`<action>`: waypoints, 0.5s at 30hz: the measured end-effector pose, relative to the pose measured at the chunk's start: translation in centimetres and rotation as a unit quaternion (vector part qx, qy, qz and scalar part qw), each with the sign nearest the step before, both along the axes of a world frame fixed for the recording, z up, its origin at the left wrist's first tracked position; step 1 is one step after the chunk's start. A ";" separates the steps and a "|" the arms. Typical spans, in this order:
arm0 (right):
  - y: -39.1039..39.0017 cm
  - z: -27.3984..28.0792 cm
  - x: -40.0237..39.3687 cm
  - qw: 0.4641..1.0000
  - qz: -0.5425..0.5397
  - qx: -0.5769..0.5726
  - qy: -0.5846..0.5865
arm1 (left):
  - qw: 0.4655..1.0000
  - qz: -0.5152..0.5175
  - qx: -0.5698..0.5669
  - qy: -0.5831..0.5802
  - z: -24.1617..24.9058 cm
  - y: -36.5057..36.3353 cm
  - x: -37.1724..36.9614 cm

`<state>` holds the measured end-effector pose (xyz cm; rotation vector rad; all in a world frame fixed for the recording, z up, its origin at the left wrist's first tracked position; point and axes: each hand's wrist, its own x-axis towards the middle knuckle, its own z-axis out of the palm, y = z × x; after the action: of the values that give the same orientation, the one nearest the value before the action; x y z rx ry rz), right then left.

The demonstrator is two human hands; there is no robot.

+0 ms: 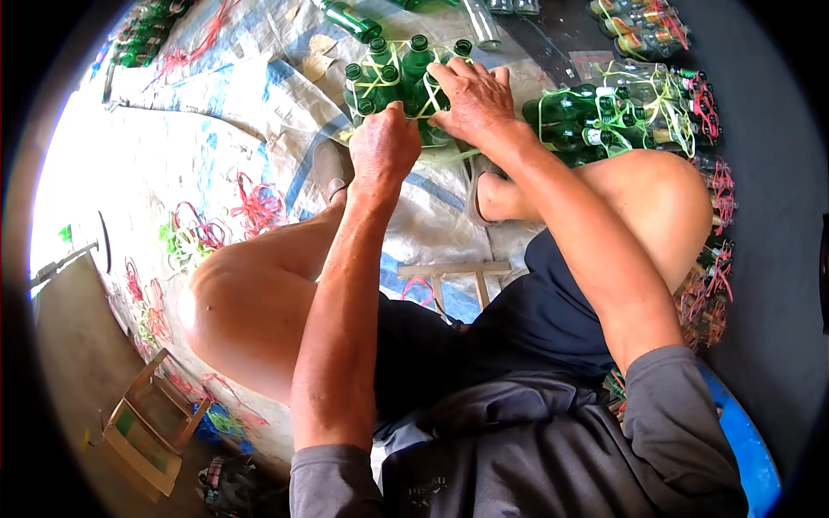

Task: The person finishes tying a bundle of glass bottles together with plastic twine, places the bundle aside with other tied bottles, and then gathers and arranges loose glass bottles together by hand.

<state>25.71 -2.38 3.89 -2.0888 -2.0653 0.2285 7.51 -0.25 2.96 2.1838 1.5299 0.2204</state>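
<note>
A cluster of several upright green glass bottles [417, 62] stands between my feet, with pale green-yellow string [373, 84] running round and between the necks. My left hand [386, 142] is closed in a fist at the near side of the cluster; whatever its fingers grip is hidden. Over the right side of the bottles lies my right hand [471, 99], its fingers bent and apart, with fingertips against the bottles and string. A length of the same string trails at the near right edge of the cluster.
Tied bundles of bottles [596, 116] lie at the right. Loose green bottles [350, 19] rest beyond the cluster. Red string [259, 205] is heaped on the white-and-blue sheet [294, 95] at left. A wooden frame [155, 414] sits lower left.
</note>
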 end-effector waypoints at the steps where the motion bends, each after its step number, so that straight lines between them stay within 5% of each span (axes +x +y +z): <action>1: 0.0 0.1 -0.1 1.000 -0.006 -0.005 -0.002 | 1.000 -0.005 0.006 0.007 0.1 0.0 0.0; 5: 0.0 -0.8 0.3 0.999 -0.026 0.009 0.036 | 0.997 -0.035 0.072 0.014 1.1 -0.3 0.3; 9: 0.1 -1.3 0.6 0.997 -0.031 0.007 0.074 | 0.996 -0.042 0.015 0.078 1.9 0.6 0.9; 15: -0.1 -1.4 0.5 0.996 -0.033 0.014 0.079 | 0.976 -0.165 0.064 0.129 2.9 2.6 1.5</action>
<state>26.18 -2.53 2.52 -2.0480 -1.8957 0.3414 9.00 2.33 5.89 2.6125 1.2776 -0.0766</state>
